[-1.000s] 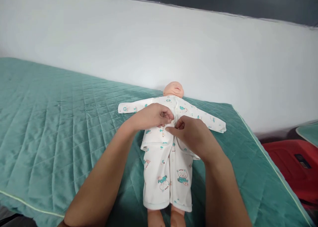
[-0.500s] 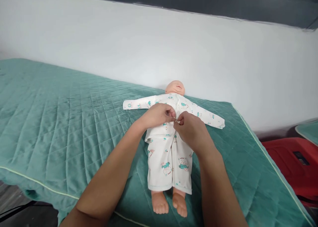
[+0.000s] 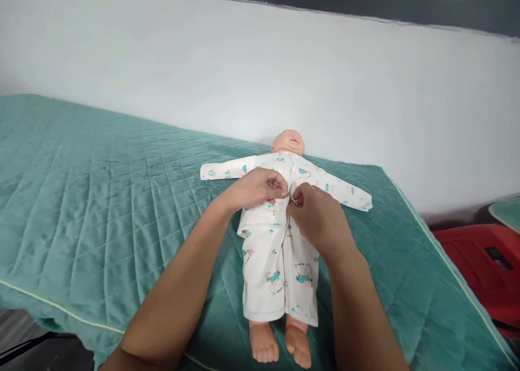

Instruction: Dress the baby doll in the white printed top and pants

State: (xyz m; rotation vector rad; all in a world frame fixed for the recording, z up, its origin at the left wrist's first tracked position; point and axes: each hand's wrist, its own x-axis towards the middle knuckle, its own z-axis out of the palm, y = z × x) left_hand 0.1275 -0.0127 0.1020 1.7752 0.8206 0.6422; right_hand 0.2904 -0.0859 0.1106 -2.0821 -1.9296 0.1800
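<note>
A baby doll (image 3: 287,142) lies on its back, arms spread and feet toward me. It wears a white printed long-sleeved shirt (image 3: 260,217) and matching white trousers (image 3: 264,276). At the middle of the chest, my left hand (image 3: 260,188) pinches one front edge of the shirt between thumb and fingers. My right hand (image 3: 319,214) is closed on the opposite front edge, close beside the left fingertips. Whatever fastening lies between the fingers is too small to make out. Both sleeves lie stretched out past the doll's hands, which are hidden.
A green quilted cover (image 3: 122,214) spreads under the doll, with a pale piped edge. Behind the doll's head stands a white wall (image 3: 244,73) with a dark band above. A red case-like object (image 3: 475,262) sits beyond the right edge.
The view has shifted slightly. My fingertips have drawn a little apart at the shirt front, the right hand moving slightly right. Both hands stay at the chest.
</note>
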